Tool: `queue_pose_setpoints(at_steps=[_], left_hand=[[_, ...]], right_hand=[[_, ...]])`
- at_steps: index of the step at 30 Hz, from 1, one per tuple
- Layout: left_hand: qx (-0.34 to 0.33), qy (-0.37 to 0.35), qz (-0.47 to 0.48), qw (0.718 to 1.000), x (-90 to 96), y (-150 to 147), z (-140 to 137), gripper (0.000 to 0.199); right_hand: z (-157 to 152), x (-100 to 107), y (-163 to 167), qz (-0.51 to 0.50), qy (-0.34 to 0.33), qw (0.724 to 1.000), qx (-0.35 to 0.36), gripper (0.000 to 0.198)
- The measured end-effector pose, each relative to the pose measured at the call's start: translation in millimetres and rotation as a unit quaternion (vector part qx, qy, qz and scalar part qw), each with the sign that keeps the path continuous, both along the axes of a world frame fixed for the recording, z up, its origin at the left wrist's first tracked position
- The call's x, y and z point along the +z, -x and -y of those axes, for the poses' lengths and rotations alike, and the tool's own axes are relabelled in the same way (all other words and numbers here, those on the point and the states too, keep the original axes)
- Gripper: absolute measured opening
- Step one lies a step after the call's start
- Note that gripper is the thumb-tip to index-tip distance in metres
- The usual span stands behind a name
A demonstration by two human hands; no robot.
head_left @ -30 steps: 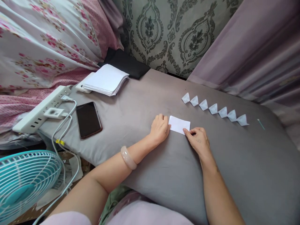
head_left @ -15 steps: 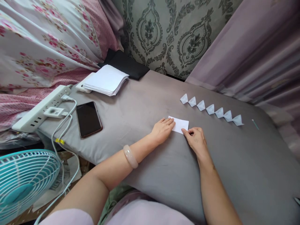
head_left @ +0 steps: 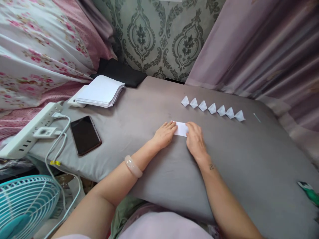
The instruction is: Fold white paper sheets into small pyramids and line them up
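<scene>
A small folded white paper (head_left: 181, 129) lies flat on the grey cloth between my two hands. My left hand (head_left: 165, 133) rests palm down with its fingers stretched out, their tips over the paper's left end. At the right end, my right hand (head_left: 195, 137) has its fingers together and bent over the paper's edge, the thumb at the near corner. The underside of that grip is hidden. Beyond the hands, several small folded white paper pieces (head_left: 211, 108) with pointed tops stand in a slanting row.
On the left are a phone (head_left: 86, 135), a white power strip (head_left: 27, 132) with cables, and a paper stack (head_left: 99, 90) beside a black cloth (head_left: 122, 73). A blue fan (head_left: 27, 202) stands below the edge. Rightward lie a thin stick (head_left: 257, 118) and a green-handled item (head_left: 309, 191).
My right hand has gone from pinching the paper's near right corner to laying its fingers over the right end. The left hand stays on the paper. The whole view has shifted slightly.
</scene>
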State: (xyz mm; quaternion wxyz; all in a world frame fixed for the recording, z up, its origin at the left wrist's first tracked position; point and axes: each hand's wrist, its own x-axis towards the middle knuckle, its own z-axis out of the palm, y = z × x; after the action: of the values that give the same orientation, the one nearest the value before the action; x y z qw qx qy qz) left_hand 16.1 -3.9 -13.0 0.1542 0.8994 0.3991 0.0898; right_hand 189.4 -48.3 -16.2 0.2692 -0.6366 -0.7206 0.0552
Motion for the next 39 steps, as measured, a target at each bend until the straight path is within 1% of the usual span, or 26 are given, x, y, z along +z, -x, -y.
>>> queue_pose_setpoints(at_steps=[2,3,6,9,13,15,17,23,28,33,36,39], left_hand=[[-0.006,0.006,-0.007,1.000,2.0,0.5,-0.5,0.053],[-0.007,0.010,-0.008,1.000,2.9,1.0,-0.7,0.053],[-0.007,0.025,-0.004,1.000,4.9,3.2,-1.7,0.054],[0.003,0.036,0.003,0.999,4.8,5.7,-3.6,0.053],[0.036,0.034,0.014,0.999,1.9,8.5,-6.3,0.048],[0.042,0.037,0.012,0.998,0.8,10.0,-7.1,0.047],[0.043,0.040,0.010,0.998,0.1,11.4,-7.5,0.047],[0.039,0.036,0.028,0.998,-2.5,14.3,-9.4,0.046],[0.045,0.050,0.061,0.996,-4.8,15.7,-10.8,0.044],[0.075,0.037,0.149,0.985,-6.9,19.5,-13.1,0.048],[0.079,0.046,0.183,0.979,-5.1,21.2,-14.1,0.051],[0.083,0.057,0.200,0.975,-1.7,21.1,-12.7,0.051]], right_hand=[[3.5,-0.9,14.0,0.000,0.044,0.996,0.077,0.049],[5.8,-1.1,20.1,0.009,0.068,0.993,0.093,0.053],[13.1,1.1,32.3,0.046,0.129,0.987,0.085,0.067],[17.0,6.7,36.1,0.077,0.170,0.980,0.069,0.072],[18.0,12.9,34.3,0.109,0.189,0.974,0.065,0.076],[19.5,14.0,31.7,0.117,0.191,0.973,0.065,0.076],[22.6,14.3,28.9,0.121,0.185,0.973,0.064,0.074],[33.3,19.6,27.4,0.140,0.178,0.972,0.056,0.061],[37.8,36.8,18.0,0.137,0.226,0.964,0.032,0.057],[37.2,54.5,-9.3,0.108,0.260,0.959,-0.040,0.043],[33.5,56.0,-15.8,0.077,0.247,0.963,-0.075,0.032],[28.7,49.7,-12.6,0.053,0.203,0.972,-0.105,0.029]])
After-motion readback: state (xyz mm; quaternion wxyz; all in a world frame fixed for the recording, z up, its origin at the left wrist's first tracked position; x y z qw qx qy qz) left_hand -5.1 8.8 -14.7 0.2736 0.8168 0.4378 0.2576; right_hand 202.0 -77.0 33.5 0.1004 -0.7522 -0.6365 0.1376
